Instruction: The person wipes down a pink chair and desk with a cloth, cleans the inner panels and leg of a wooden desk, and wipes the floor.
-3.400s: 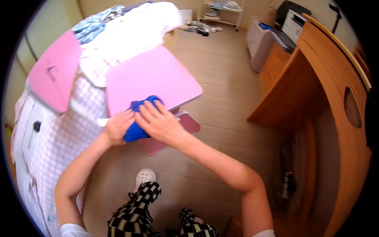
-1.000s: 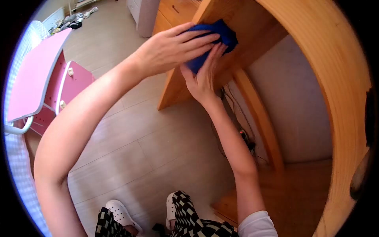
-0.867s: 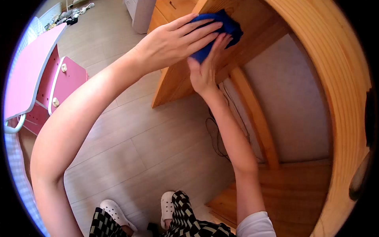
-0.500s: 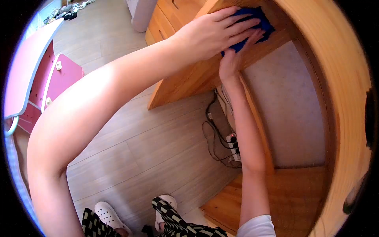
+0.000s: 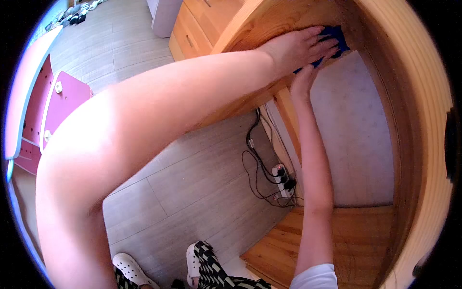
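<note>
A dark blue cloth [image 5: 335, 41] is pressed against the inner face of a wooden panel [image 5: 284, 21], close to the corner. My left hand [image 5: 301, 50] reaches across from the left, with its fingers laid over the cloth and holding it to the wood. From below comes my right hand [image 5: 304, 83], at the lower edge of the same cloth. Its fingertips partly overlap those of my left hand, so part of its hold is hidden. A pale panel [image 5: 358, 135] lies just right of my right forearm.
A curved wooden edge [image 5: 423, 120] runs down the right side. Below my arms, a power strip [image 5: 283, 180] with black cables [image 5: 252, 132] rests on the grey floor [image 5: 159, 188]. Wooden drawers [image 5: 197, 29] stand behind; pink furniture [image 5: 67, 98] is at left.
Both hands and the blue cloth have moved right and slightly down along the wooden panel, deeper toward the corner. The view has shifted a little.
</note>
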The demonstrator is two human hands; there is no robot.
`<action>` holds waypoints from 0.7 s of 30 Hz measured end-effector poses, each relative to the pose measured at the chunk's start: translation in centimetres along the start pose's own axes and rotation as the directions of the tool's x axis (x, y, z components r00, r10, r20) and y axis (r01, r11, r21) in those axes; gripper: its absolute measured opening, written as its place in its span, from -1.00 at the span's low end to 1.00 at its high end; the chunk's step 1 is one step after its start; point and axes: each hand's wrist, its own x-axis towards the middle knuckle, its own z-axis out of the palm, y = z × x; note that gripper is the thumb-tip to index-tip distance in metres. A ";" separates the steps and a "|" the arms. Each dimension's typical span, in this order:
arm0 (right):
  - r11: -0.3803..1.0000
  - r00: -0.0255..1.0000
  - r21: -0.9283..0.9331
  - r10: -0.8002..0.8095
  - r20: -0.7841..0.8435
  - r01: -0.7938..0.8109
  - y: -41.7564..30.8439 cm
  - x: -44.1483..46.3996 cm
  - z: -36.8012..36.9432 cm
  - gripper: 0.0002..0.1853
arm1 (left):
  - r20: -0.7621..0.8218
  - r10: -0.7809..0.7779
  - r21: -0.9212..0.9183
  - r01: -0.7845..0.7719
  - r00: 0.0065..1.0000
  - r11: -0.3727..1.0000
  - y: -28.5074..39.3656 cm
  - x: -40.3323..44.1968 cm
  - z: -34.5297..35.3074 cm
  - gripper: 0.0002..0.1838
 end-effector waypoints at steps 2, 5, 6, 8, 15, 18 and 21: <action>1.000 1.000 0.024 0.018 0.000 -0.018 0.4 -0.4 -0.3 0.01 | 0.033 -0.002 0.015 0.001 0.999 1.000 0.4 -0.1 -0.3 -0.21; 0.997 0.998 -0.044 0.065 0.022 -0.064 -0.8 -0.5 -0.5 -0.02 | 0.047 -0.001 -0.022 0.002 0.999 1.000 0.4 -0.1 -0.3 -0.20; 0.995 0.997 -0.068 0.068 0.019 -0.067 -1.1 -0.6 -0.4 -0.02 | 0.056 -0.005 -0.037 0.007 0.998 0.999 0.4 -0.2 -0.2 -0.20; 0.994 0.998 -0.089 0.069 0.009 -0.068 -1.6 -0.8 -0.1 -0.02 | 0.063 -0.004 -0.047 0.007 0.998 0.999 0.1 -0.5 -0.1 -0.21; 0.995 0.998 -0.084 0.059 0.005 -0.058 -1.0 -2.8 1.0 -0.09 | 0.059 0.103 0.007 -0.104 0.993 0.995 -0.2 -1.7 0.0 -0.21; 0.988 0.996 -0.126 0.090 0.013 -0.088 -1.9 -3.6 2.1 -0.09 | 0.054 0.120 -0.011 -0.119 0.991 0.993 -0.7 -3.0 -0.1 -0.20; 0.978 0.994 -0.184 0.108 0.025 -0.101 -2.8 -4.7 3.0 -0.09 | 0.031 0.121 -0.016 -0.121 0.992 0.993 -0.9 -4.5 -0.5 -0.19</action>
